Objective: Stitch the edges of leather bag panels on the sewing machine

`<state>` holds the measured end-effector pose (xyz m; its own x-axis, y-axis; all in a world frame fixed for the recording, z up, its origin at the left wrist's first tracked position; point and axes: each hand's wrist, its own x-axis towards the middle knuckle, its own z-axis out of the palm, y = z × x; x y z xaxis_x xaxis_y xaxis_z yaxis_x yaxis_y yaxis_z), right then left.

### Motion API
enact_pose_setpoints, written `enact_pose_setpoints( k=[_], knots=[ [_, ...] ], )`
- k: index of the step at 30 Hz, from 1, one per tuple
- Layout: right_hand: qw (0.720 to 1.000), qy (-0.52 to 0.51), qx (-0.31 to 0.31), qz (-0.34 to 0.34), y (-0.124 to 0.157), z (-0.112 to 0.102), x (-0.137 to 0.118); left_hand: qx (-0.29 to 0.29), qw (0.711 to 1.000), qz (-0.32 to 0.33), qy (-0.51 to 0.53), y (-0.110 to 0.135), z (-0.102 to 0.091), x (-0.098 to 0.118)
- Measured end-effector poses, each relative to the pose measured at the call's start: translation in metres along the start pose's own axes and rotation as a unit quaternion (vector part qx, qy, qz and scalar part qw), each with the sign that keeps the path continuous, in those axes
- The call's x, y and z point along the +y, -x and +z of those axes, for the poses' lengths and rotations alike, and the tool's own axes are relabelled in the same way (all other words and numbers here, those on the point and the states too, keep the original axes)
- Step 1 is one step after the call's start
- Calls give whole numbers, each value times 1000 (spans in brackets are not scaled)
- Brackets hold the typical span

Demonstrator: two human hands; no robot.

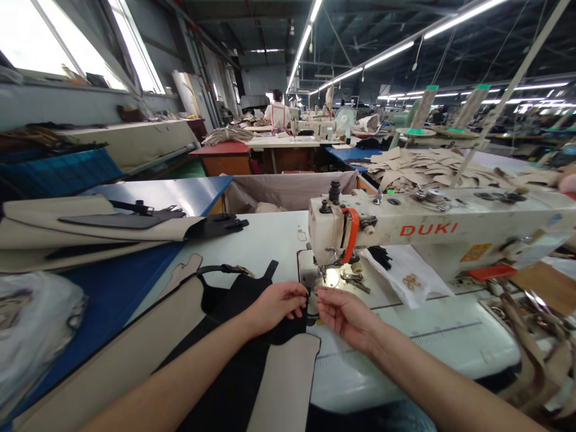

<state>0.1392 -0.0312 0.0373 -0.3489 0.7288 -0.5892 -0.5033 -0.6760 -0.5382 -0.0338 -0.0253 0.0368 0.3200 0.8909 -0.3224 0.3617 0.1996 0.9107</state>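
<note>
A black fabric piece [236,303] with beige panels [290,378] and a buckled black strap [220,269] lies across the sewing table, its right edge close to the needle area. My left hand [281,303] rests over that edge, thumb and fingers closed on the fabric. Just to the right, my right hand [344,315] is closed in a pinch near the same edge; whatever its fingertips hold is too small to make out. Both hands are in front of the sewing machine [328,231], whose lamp lights the metal plate [308,264] under the needle.
Right of the needle, a white bag [423,273] carries small brass-coloured parts [411,281] and black strips [380,257]. More beige and black pieces [103,225] lie at left beside a clear plastic bag [36,330]. Cut beige pieces [423,167] are heaped behind the machine. Straps [535,354] lie at right.
</note>
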Motion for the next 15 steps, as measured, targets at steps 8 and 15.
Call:
enact_pose_setpoints(
  k=[8, 15],
  knots=[
    [998, 55, 1, 8, -10, 10, 4, -10, 1000, 16, 14, 1, 0, 0],
    [993, 112, -21, -30, -13, 9, 6, -5, 999, 12, 30, -1, -1, 1]
  ],
)
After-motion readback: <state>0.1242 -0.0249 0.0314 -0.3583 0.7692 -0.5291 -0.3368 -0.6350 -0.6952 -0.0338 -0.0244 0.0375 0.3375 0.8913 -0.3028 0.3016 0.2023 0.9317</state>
